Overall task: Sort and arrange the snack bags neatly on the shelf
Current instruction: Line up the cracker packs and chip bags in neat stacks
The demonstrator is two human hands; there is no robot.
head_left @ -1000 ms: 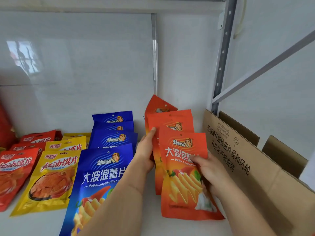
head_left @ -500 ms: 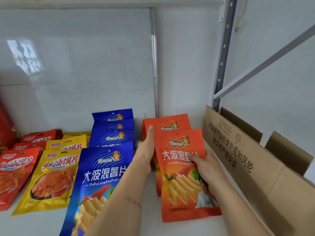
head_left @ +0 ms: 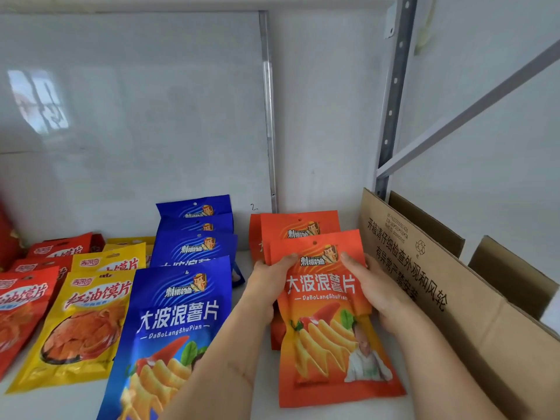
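On the white shelf [head_left: 263, 398], I watch both hands frame the front orange snack bag [head_left: 330, 328]: the left hand [head_left: 266, 283] holds its left edge with the thumb across the upper face, and the right hand [head_left: 372, 286] grips its right edge the same way. More orange bags [head_left: 298, 225] lie stacked behind it. Left of the orange bag run rows of blue bags [head_left: 175, 313], yellow bags [head_left: 88, 322] and red bags [head_left: 21, 310]. Just right of it stands an open cardboard box [head_left: 454, 298].
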